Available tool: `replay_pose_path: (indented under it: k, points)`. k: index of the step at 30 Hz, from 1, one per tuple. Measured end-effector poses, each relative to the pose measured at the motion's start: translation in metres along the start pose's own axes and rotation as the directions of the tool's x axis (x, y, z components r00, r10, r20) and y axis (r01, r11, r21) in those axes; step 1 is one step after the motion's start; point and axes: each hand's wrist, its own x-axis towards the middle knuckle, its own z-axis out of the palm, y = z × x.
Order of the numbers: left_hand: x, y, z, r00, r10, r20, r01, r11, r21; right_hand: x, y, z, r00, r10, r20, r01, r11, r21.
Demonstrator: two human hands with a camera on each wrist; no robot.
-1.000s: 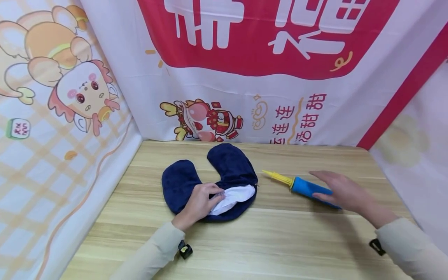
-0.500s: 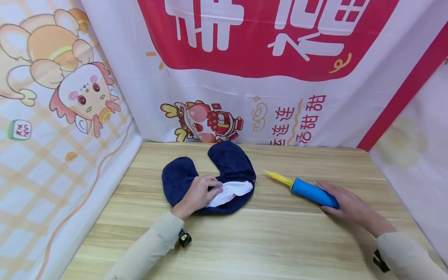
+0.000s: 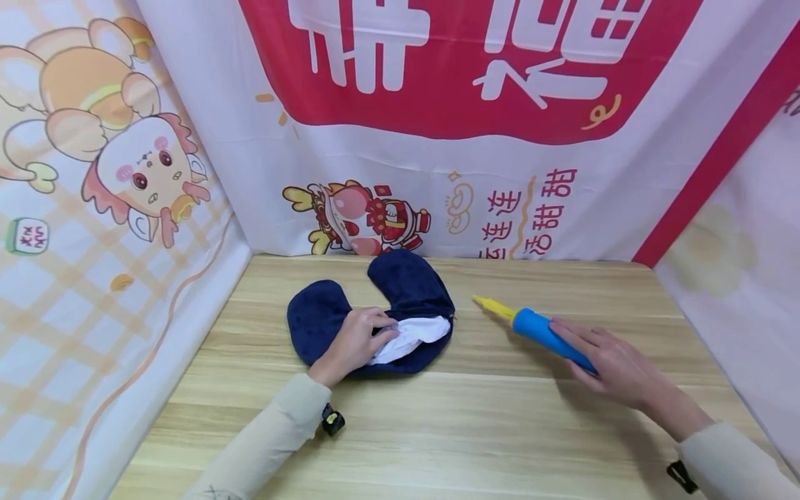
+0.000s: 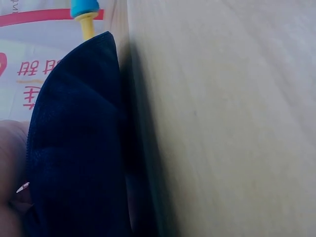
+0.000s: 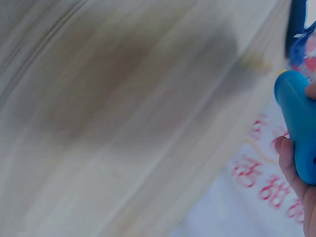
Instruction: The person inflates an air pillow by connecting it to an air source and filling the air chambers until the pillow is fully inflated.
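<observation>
A dark navy U-shaped neck pillow (image 3: 409,278) lies on the table with its curved side unzipped. White inner lining (image 3: 415,337) bulges from that opening. My left hand (image 3: 353,340) pinches the lining at the left end of the opening; a small clear piece shows by the fingertips. On the right, my right hand (image 3: 625,368) grips a blue hand pump (image 3: 537,330) by its barrel, its yellow nozzle (image 3: 496,305) pointing left toward the pillow. In the right wrist view, thumb and fingers wrap the pump (image 5: 298,123). The left wrist view shows mostly the pillow's dark side (image 4: 79,128).
The wooden table (image 3: 462,437) runs back to a white and red printed cloth (image 3: 475,153). Another printed cloth (image 3: 119,278) hangs along the left side, and a pale one (image 3: 744,278) stands on the right.
My right hand has come down from over the pump, closed round it and raised it slightly off the table. The left hand keeps its pinch; the pillow has shifted slightly away from me.
</observation>
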Motion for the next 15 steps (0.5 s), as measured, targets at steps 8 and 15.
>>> replay_pose_path:
  k: [8,15]
  points:
    - [0.004,0.004,0.002,1.000,0.019,-0.014,-0.018,0.999,0.028,0.015,-0.041,-0.041,0.995,-0.057,-0.078,0.061,0.997,0.048]
    - [0.008,0.007,0.004,1.000,-0.015,0.006,0.014,0.997,0.072,0.030,-0.079,-0.076,0.988,-0.129,-0.081,0.131,0.991,0.021]
